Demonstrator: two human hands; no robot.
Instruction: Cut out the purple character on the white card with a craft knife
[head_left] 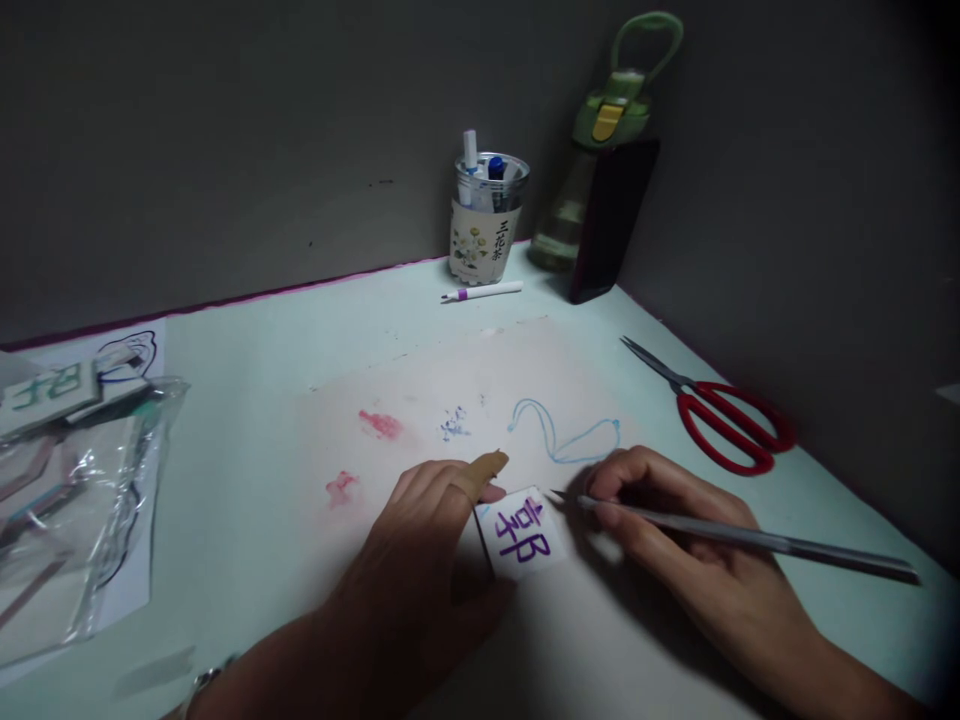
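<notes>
A small white square block [521, 535] with a purple character drawn on it lies on the pale paper sheet [465, 370]. My left hand [420, 550] grips its left side between thumb and fingers; a tan bandage wraps one finger. My right hand [682, 560] holds a slim grey pen-shaped craft knife [750, 535], its dark pointed tip just off the block's upper right corner. Whether the tip touches anything I cannot tell. Blue lines and red and blue smudges mark the sheet above my hands.
Red-handled scissors [727, 415] lie at the right. An uncapped purple marker [484, 292] rests before a cup of markers [484, 230]. Behind stand a green bottle [566, 200] and a dark phone [615, 225]. Clear plastic bags [75, 520] with blocks sit at left. Grey walls border the table.
</notes>
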